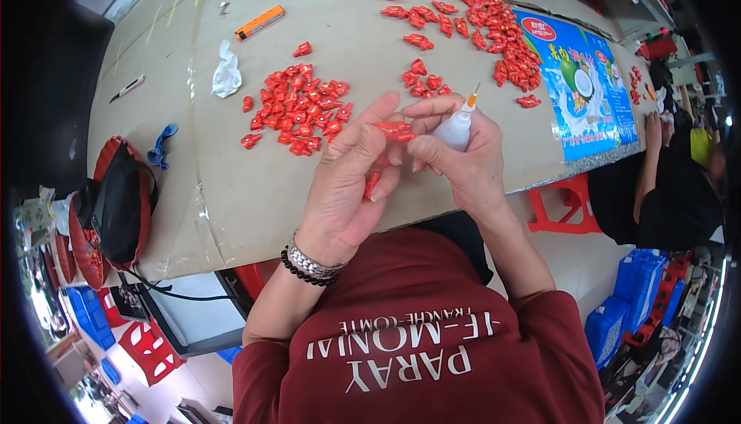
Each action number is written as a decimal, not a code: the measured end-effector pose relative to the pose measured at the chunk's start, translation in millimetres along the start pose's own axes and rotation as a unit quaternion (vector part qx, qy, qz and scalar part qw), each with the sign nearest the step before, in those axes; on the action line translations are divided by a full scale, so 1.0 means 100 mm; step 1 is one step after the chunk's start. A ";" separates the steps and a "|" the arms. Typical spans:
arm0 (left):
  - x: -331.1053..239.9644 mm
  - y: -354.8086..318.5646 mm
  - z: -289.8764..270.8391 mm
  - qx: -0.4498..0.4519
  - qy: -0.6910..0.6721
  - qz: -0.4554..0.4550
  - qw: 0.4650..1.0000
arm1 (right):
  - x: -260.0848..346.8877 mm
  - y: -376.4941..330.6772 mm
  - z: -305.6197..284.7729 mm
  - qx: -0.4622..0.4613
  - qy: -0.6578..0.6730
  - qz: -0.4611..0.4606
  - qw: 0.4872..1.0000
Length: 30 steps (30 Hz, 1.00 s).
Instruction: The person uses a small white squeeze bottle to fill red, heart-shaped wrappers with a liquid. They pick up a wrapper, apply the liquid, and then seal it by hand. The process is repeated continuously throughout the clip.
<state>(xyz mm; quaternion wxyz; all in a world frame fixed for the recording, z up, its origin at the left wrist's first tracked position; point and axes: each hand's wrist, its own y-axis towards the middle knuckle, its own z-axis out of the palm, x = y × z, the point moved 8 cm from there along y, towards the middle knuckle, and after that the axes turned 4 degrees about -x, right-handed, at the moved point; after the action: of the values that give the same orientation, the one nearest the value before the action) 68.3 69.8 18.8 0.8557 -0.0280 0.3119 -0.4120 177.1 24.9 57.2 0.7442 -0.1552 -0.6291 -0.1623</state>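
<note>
Above the table's near edge, my left hand [340, 181] pinches a small glossy red figure-like piece [394, 130] between thumb and fingers. A second red piece [372, 185] is tucked in its lower fingers. My right hand [475, 165] is closed round a white squeeze bottle [453, 130] with an orange-based needle tip pointing up and away. Its thumb and forefinger also reach the right end of the pinched red piece. Beyond my left hand lies a pile of similar red pieces [293, 107]; a larger spread of red pieces [502, 38] lies at the far right.
On the table [231, 161] lie an orange box [260, 23], crumpled tissue [226, 72], a slim pen-like tool [127, 89] and a blue scrap [161, 147]. A black bag [123, 208] rests at the left edge. Blue printed cardboard [579, 84] lies right, near another person's arm [651, 161].
</note>
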 end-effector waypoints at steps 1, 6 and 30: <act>0.04 0.00 0.01 0.006 0.007 -0.010 1.000 | 0.02 -0.01 0.00 -0.007 -0.014 0.010 1.000; 0.10 0.01 0.10 0.047 0.053 -0.003 0.997 | 0.00 -0.01 -0.12 -0.019 -0.036 0.022 0.999; 0.03 0.08 0.18 0.022 0.303 0.027 0.952 | -0.18 0.13 -0.39 0.040 0.025 0.074 0.996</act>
<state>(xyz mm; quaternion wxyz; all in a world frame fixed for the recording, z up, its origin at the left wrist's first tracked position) 84.7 68.8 29.1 0.7325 0.1256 0.5475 -0.3844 214.4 20.4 32.6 0.7751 -0.1674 -0.6033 -0.0856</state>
